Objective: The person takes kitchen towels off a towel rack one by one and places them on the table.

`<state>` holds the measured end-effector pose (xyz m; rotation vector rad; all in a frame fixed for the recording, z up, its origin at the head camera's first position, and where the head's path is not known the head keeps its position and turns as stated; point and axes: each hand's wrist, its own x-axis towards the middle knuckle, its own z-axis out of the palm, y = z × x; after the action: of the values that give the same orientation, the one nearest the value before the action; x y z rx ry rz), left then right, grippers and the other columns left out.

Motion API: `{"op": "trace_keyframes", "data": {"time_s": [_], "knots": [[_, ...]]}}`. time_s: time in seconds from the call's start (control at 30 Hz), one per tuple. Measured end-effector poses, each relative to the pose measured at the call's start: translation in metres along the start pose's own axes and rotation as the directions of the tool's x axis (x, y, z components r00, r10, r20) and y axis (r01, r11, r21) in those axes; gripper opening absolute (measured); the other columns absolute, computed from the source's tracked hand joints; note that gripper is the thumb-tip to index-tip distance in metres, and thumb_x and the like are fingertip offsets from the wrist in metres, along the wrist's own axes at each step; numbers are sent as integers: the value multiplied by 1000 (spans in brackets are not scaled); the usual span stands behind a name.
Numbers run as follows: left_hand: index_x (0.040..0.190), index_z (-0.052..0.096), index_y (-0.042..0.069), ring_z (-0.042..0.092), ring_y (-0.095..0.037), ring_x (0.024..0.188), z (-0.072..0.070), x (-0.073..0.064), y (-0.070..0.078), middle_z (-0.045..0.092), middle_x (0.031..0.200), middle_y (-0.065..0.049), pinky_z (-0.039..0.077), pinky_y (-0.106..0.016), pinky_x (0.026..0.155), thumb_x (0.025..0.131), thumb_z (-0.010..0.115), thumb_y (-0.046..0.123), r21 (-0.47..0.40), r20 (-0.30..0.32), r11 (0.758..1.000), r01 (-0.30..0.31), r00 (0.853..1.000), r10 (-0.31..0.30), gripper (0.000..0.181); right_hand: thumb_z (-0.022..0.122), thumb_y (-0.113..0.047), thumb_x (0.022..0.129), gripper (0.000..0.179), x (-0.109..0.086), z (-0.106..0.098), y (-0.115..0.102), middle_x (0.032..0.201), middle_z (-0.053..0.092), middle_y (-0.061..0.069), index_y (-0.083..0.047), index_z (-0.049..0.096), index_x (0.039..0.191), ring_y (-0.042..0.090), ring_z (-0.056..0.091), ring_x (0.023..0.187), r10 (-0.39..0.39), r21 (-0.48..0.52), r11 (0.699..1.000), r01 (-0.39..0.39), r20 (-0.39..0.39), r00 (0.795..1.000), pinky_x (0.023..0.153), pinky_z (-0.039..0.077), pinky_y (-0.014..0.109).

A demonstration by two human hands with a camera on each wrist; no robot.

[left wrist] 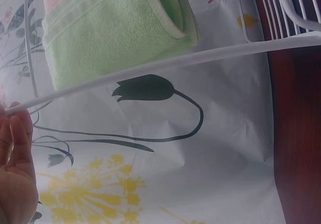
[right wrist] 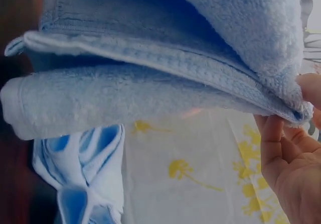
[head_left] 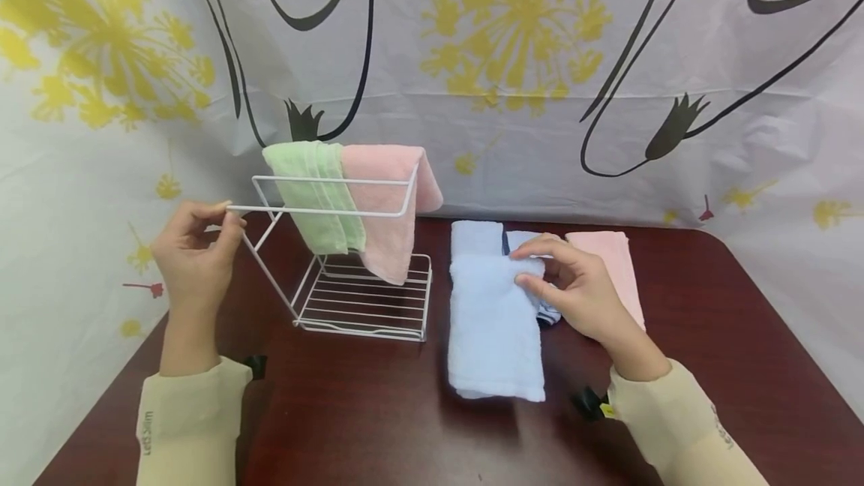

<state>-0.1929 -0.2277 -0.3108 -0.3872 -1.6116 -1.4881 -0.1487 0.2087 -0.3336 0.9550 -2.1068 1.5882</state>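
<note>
In the head view, my left hand [head_left: 199,253] pinches the end of the upper bar of a white wire rack [head_left: 317,211]. The left wrist view also shows the fingertips on that white bar [left wrist: 185,60]. A light green towel [head_left: 310,193] and a pink towel [head_left: 383,208] hang side by side over the rack's top rail. My right hand [head_left: 583,287] pinches the upper right corner of a folded light blue towel [head_left: 496,328], held up right of the rack. Its loose folds [right wrist: 100,98] spread apart in the right wrist view.
Behind the held towel lie more blue towels [head_left: 475,237], partly hidden. A folded pink towel [head_left: 610,257] lies to their right. The dark red table [head_left: 729,351] meets a white curtain [head_left: 378,81] with flower prints at the back and sides.
</note>
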Motion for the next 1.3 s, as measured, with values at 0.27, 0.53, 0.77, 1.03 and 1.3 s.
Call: {"op": "trace_keyframes", "data": {"time_s": [0.27, 0.53, 0.77, 1.03, 1.3], "knots": [[90, 63, -19, 67, -2, 69, 0, 1, 2, 71, 77, 12, 48, -8, 55, 82, 61, -11, 29, -10, 1000, -8, 1000, 8, 11, 65, 16, 84, 28, -9, 8, 1, 108, 67, -3, 6, 66, 110, 8, 57, 93, 113, 139, 983, -123, 81, 990, 60, 52, 21], [90, 63, -18, 66, 0, 69, 0, 4, 2, 70, 78, 13, 49, -8, 55, 82, 61, -11, 50, -4, 999, -18, 1000, 18, 11, 67, 2, 90, 26, -9, 14, 38, 111, 67, -8, 2, 65, 116, 8, 68, 83, 388, 218, 886, -410, 134, 912, 71, 59, 23], [91, 62, -19, 67, -1, 70, 0, 2, 2, 71, 80, 11, 50, -8, 57, 82, 61, -12, 20, 21, 1000, -3, 1000, 2, 11, 69, -4, 91, 34, -6, 9, 75, 113, 65, -5, 8, 60, 122, 9, 69, 85, 497, 132, 849, -511, 128, 858, 75, 58, 22], [89, 65, -16, 68, -4, 69, 0, 1, 1, 71, 80, 6, 50, -8, 56, 81, 60, -14, -72, 22, 997, 9, 1000, -8, 9, 71, -4, 89, 29, -10, 10, 92, 121, 62, 22, 3, 66, 117, 3, 60, 92, 428, -92, 904, -418, 202, 881, 74, 53, 16], [91, 63, -18, 67, -3, 71, -1, 0, 2, 71, 80, 8, 50, -8, 56, 81, 60, -13, -33, 13, 999, 3, 1000, -3, 11, 74, -3, 86, 29, -10, 16, 96, 115, 68, 17, 0, 68, 115, 10, 59, 90, 380, -245, 912, -328, 209, 901, 75, 50, 18]]}}
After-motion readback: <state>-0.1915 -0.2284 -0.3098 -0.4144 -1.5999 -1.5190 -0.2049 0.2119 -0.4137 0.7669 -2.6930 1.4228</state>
